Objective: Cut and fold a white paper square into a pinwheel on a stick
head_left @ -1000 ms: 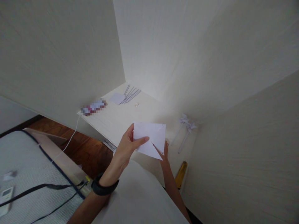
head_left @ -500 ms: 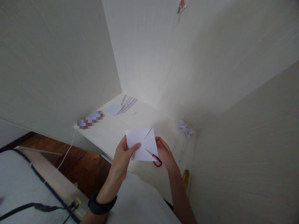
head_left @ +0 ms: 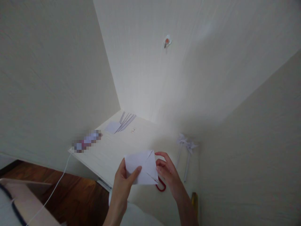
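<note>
My left hand [head_left: 127, 179] grips a square white sheet of paper [head_left: 138, 163] by its left side, thumb on top and fingers beneath. Slits run inward from the paper's two right corners. At its right edge is my right hand [head_left: 168, 168], its fingers bent and apart; whether the fingertips touch the edge is hard to tell. Below the paper's lower right corner shows the red handle of a pair of scissors [head_left: 161, 189], resting on the table; the paper hides most of the rest.
Two white paper pinwheels on sticks [head_left: 185, 145] lie to the right on the white table [head_left: 113, 150]. Farther back are several thin sticks [head_left: 126, 122], a paper sheet [head_left: 112, 127] and small pins [head_left: 133, 131]. A blurred-out object with a white cord [head_left: 57, 185] lies left. Walls enclose the table.
The view has tilted up, so everything sits lower in the picture. My right hand's fingers have spread at the paper's right edge. My left hand keeps its hold on the paper.
</note>
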`<control>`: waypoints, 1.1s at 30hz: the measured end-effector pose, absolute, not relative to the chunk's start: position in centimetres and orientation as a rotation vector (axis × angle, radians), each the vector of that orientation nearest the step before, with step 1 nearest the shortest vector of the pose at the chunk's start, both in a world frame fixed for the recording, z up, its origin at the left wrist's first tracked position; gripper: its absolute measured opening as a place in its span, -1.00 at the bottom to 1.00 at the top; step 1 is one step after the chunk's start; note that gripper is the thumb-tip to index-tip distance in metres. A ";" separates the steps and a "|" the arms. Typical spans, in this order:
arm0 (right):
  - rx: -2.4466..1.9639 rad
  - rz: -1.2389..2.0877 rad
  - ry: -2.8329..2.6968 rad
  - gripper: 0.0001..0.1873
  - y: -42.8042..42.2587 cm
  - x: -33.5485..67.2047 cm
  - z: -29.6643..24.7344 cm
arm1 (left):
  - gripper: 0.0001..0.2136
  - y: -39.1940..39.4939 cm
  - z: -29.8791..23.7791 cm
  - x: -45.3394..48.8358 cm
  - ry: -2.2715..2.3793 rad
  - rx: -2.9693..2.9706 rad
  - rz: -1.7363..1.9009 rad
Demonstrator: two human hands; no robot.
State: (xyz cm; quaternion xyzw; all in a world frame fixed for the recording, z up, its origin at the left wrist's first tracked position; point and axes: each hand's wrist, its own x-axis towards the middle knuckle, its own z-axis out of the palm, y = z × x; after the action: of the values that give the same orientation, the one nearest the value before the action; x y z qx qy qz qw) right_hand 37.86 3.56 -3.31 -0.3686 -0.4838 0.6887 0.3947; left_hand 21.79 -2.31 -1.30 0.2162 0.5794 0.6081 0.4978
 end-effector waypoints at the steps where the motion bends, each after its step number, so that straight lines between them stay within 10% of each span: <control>1: -0.943 1.743 -1.215 -0.50 3.5 37.8 -3.1 | -0.59 -2.3 -1.2 21.8 1.405 0.525 1.473; 18: -0.757 1.753 -1.458 -0.75 2.7 37.6 -3.1 | -0.60 -2.8 -0.7 21.6 1.498 0.529 1.528; 33: -0.731 1.896 -1.244 -0.28 2.5 36.9 -3.0 | -0.51 -3.2 -0.1 22.2 1.473 0.518 1.470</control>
State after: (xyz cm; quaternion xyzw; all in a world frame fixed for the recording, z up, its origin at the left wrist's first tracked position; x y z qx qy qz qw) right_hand 36.88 2.48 -3.03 -0.2851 -0.4850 0.7391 0.3705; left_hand 22.19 -3.17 -0.12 0.2122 0.6034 0.6021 0.4779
